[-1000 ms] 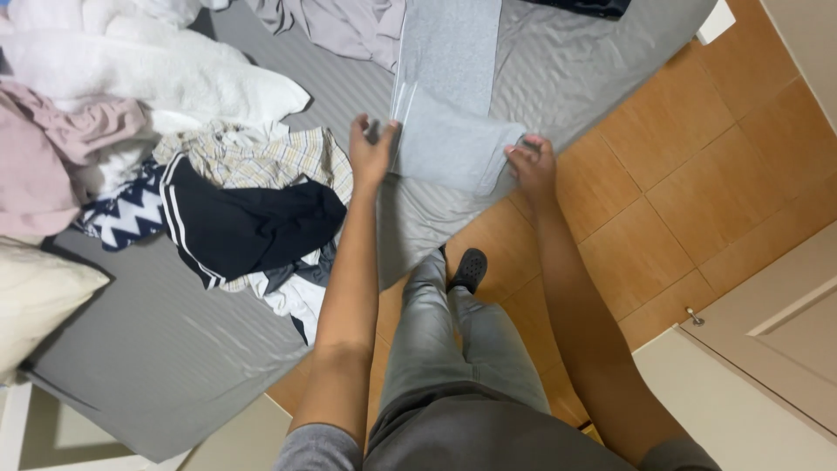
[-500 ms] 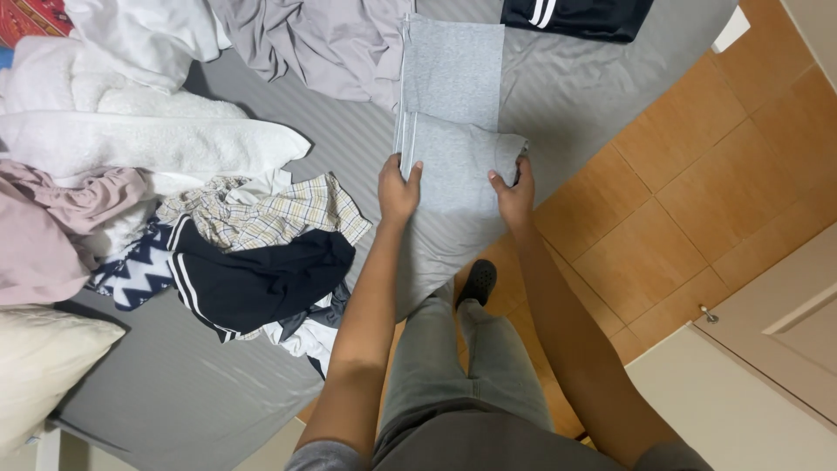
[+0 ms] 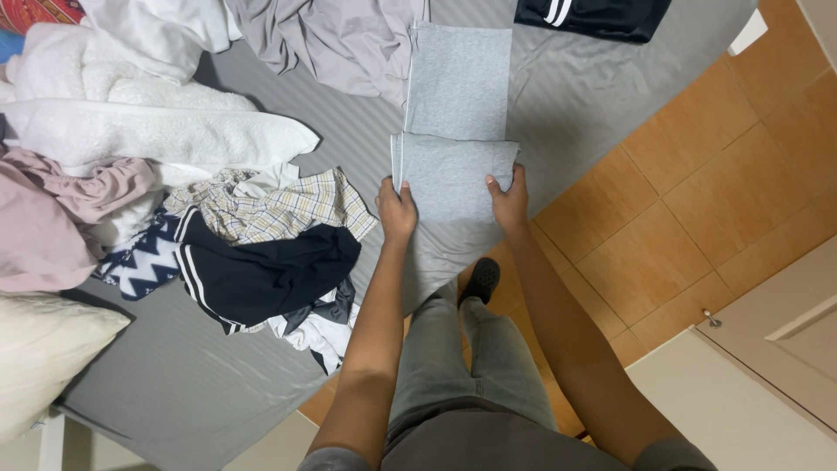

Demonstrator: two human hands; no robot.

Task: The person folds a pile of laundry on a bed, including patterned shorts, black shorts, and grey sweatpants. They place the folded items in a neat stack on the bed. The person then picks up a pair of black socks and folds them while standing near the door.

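Your left hand (image 3: 397, 212) and right hand (image 3: 508, 202) each pinch a near corner of the folded grey garment (image 3: 453, 131), which lies flat on the grey bed (image 3: 575, 96) at 12 o'clock from you. At 9 o'clock sits a heap of mixed clothes (image 3: 261, 253), with a black striped garment (image 3: 593, 16) at 1 o'clock

We stretch both arms straight out in front. Our left hand (image 3: 397, 209) and right hand (image 3: 509, 200) sit side by side, a bit apart, fingers curled in a pinch.
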